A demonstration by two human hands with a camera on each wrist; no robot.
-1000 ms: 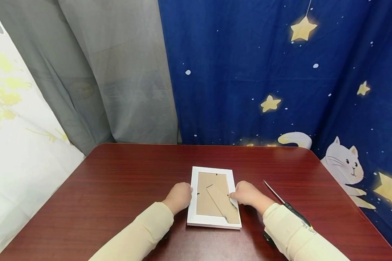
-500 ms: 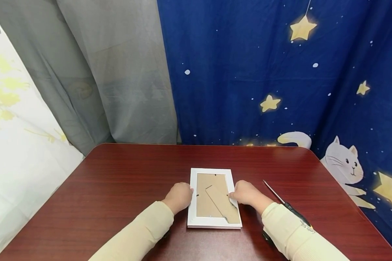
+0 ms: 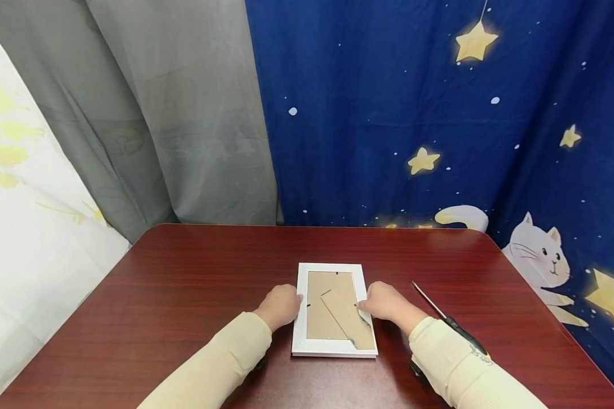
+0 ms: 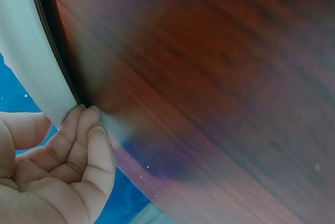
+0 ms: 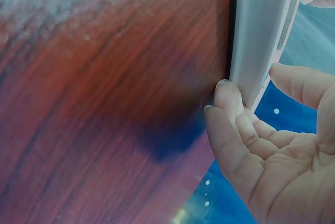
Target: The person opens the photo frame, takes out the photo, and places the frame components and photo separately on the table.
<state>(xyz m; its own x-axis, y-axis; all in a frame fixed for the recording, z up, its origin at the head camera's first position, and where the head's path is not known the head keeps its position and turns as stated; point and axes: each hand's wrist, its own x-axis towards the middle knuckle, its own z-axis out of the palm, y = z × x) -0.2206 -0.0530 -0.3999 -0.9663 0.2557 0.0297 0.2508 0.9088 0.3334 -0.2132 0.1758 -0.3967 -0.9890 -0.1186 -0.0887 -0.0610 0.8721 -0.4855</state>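
A white picture frame point(image 3: 301, 332) lies back side up on the table, its tan backing board point(image 3: 319, 324) facing me. A slanting stand flap with a torn-looking lower right corner shows on the board. My left hand point(image 3: 280, 307) grips the frame's left edge, thumb on top; in the left wrist view its fingertips point(image 4: 96, 130) curl at the frame's underside. On the opposite edge my right hand point(image 3: 387, 303) pinches the frame between thumb and fingers, and the right wrist view shows those fingertips point(image 5: 226, 90) against the frame's lower edge.
A screwdriver point(image 3: 457, 328) with a dark handle lies right of the frame, partly beside my right sleeve. Dark bits show below both sleeves, perhaps wrist gear. The reddish-brown table point(image 3: 210, 261) ends at a grey curtain point(image 3: 204, 113) and a blue starry curtain point(image 3: 348, 113).
The frame's far edge has dropped slightly toward me and the frame has shifted a touch left. Both hands keep their hold on its sides.
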